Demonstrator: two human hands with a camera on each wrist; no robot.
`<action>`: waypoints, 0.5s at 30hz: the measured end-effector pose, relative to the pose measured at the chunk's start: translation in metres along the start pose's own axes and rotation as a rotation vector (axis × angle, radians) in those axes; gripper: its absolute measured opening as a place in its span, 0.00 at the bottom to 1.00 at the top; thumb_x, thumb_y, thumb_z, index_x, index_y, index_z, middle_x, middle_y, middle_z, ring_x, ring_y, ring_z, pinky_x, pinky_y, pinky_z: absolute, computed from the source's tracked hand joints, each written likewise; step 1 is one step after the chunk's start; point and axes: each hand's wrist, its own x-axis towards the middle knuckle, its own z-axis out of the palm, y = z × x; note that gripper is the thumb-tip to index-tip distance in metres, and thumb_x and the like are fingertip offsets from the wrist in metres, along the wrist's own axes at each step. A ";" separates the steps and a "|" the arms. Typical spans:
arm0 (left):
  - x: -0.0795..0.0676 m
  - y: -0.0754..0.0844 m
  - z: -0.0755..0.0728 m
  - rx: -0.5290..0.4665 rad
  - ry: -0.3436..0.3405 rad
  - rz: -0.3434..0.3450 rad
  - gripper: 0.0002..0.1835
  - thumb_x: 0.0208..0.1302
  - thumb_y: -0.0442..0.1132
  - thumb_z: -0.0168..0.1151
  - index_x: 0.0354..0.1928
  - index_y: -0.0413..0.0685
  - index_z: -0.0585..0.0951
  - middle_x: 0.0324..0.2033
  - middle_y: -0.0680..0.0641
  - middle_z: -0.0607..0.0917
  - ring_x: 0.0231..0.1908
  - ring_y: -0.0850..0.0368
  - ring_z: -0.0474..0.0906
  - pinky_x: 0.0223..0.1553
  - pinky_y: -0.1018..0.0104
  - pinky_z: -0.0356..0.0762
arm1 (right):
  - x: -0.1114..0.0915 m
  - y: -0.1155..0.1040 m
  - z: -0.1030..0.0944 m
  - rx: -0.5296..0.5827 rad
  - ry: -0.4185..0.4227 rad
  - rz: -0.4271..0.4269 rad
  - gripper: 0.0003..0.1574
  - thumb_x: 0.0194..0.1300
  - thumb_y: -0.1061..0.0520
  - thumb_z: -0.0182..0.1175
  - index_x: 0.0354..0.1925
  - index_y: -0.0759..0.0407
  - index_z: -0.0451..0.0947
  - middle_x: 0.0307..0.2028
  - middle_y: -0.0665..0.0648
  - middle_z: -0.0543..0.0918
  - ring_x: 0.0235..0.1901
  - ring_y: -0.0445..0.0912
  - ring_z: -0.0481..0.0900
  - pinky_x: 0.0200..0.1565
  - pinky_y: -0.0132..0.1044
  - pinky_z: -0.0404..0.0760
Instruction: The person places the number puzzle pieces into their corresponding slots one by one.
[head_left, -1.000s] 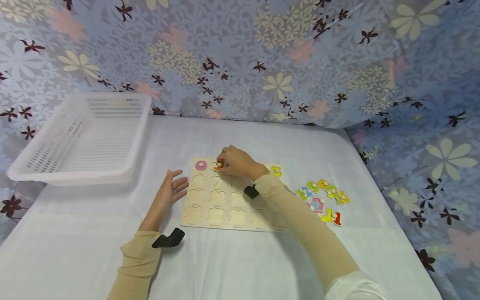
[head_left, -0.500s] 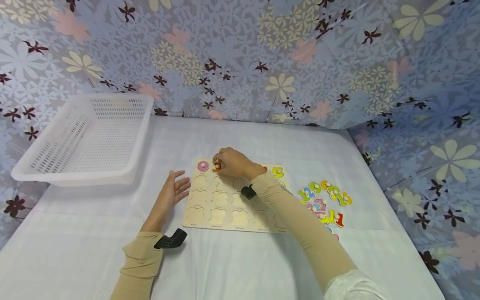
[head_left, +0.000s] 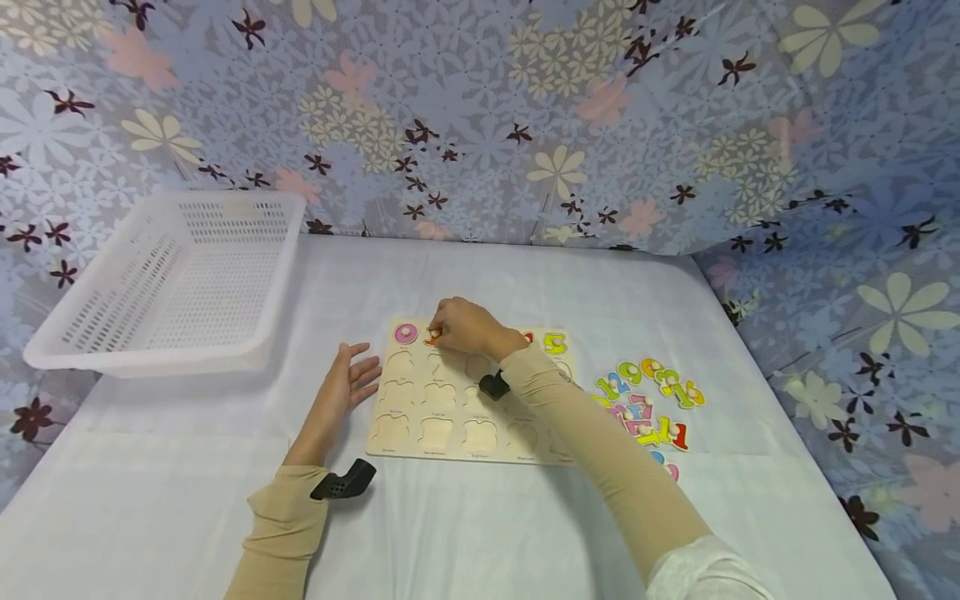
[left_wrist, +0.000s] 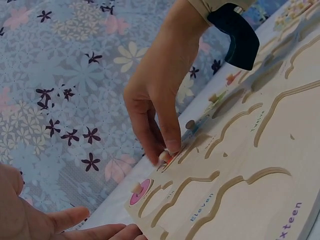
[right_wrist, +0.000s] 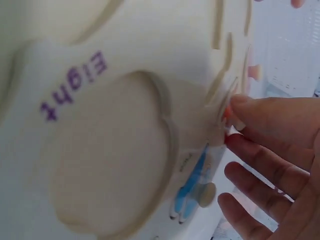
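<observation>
The wooden number puzzle board [head_left: 459,406] lies on the table, its recesses labelled with number words. Over its top row, my right hand [head_left: 471,327] pinches an orange number piece [head_left: 432,337] by its knob, between thumb and fingertips. In the left wrist view that piece [left_wrist: 171,159] sits low against the board at the second recess, mostly covered by the fingers. Left of it, a pink zero piece [head_left: 406,333] fills the corner recess. A blue piece [right_wrist: 192,182] with a knob shows in the right wrist view. My left hand [head_left: 347,385], fingers extended, is beside the board's left edge.
Several loose coloured number pieces [head_left: 633,408] lie in a pile right of the board. A red piece [head_left: 528,337] and a yellow-green five [head_left: 555,343] sit in the top row. A white perforated basket [head_left: 258,354] stands at the back left, before a flowered cloth [head_left: 480,125].
My right hand has shifted slightly left with the orange piece, which now sits closer to the zero piece, over the second recess. The left hand has stayed nearly still.
</observation>
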 end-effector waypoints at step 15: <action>-0.004 0.004 0.006 0.069 -0.029 0.006 0.46 0.70 0.69 0.24 0.73 0.36 0.51 0.69 0.28 0.57 0.67 0.36 0.58 0.64 0.52 0.64 | -0.107 0.033 -0.036 0.191 0.135 0.038 0.24 0.61 0.61 0.67 0.56 0.61 0.78 0.55 0.59 0.76 0.59 0.55 0.69 0.61 0.49 0.68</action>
